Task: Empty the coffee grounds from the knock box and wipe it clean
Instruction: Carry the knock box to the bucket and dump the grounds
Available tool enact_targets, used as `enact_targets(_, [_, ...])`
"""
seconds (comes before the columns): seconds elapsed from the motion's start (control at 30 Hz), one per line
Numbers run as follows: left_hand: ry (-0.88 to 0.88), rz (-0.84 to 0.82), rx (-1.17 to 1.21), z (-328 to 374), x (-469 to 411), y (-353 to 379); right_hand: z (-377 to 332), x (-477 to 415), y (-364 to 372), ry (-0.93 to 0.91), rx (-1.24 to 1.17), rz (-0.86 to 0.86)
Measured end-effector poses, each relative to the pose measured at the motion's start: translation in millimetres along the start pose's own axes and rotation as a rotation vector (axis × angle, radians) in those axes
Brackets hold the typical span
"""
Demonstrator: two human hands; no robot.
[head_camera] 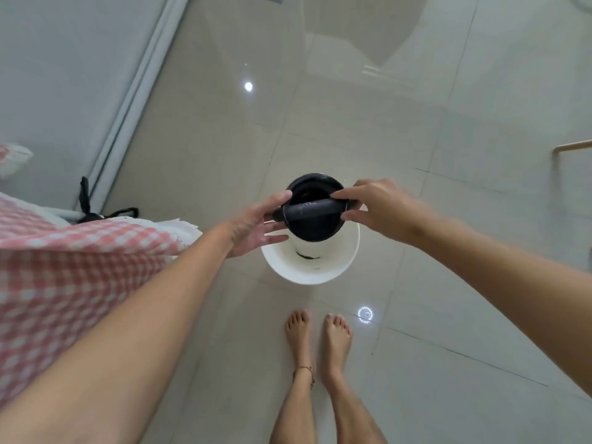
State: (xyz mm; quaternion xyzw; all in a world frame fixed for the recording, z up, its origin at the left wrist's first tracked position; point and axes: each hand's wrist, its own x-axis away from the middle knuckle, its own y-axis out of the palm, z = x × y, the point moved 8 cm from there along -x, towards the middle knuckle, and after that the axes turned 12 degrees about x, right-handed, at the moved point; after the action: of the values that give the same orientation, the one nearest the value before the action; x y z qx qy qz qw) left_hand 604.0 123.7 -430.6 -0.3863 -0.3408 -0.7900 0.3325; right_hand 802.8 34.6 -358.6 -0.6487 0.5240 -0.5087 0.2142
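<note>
Fingers [339, 196] of the right hand [378, 206] pinch the round black knock box's [312, 229] rigid bar, left hand [256, 225] spread open alongside, over a white bin [320, 270]; likely light, stiff.

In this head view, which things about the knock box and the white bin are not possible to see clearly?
- Inside of the knock box: dark, and partly covered by its bar; whether grounds remain cannot be told.
- Bottom of the white bin: hidden behind the knock box; only one dark smear shows on its wall.
- Left hand and right hand: fingertips meet the bar ends, but grip firmness is unclear.
</note>
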Motion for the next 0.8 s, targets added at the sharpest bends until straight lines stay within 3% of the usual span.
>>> enact_targets(0.37, [-0.027,-0.016,-0.089,-50,-73,-19,46,-39,90,0.039,-0.102,0.027])
enact_targets(0.53, [0.083,0.145,-0.103,-62,-88,-41,70,-30,123,0.182,-0.289,0.161])
enact_targets(0.63, [0.159,0.284,-0.171,-65,-94,-56,94,-23,170,0.331,-0.206,0.015])
enact_targets(0.8, [0.364,0.428,-0.543,-57,-92,-50,124,-11,235,0.561,-0.323,-0.182])
